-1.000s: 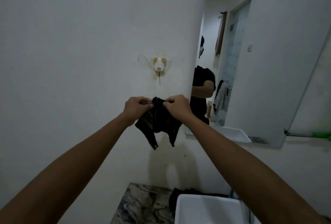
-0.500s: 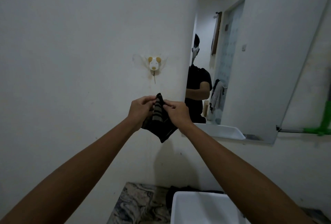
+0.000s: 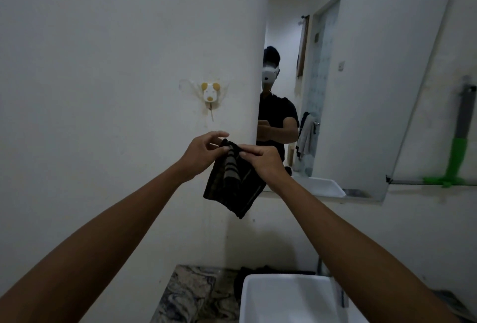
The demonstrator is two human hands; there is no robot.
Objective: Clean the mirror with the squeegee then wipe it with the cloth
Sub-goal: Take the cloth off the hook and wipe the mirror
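Observation:
A dark cloth (image 3: 233, 185) with pale stripes hangs folded in front of the white wall, below a small dog-shaped hook (image 3: 210, 93). My left hand (image 3: 204, 151) pinches its top edge with thumb and forefinger, other fingers spread. My right hand (image 3: 262, 160) grips the same top edge from the right. The mirror (image 3: 361, 90) is on the wall to the right, just beyond my right hand. A green and grey squeegee (image 3: 458, 147) stands on a glass shelf at the far right, away from both hands.
A white sink basin (image 3: 291, 299) sits below my right forearm. A marbled counter (image 3: 196, 294) lies left of it, with a dark item behind the basin. The mirror reflects a person in a black shirt, a doorway and hanging towels.
The cloth has gone from a loose bunch with dangling ends to a flatter folded square. My hands have come closer together at its top, and my view has shifted right.

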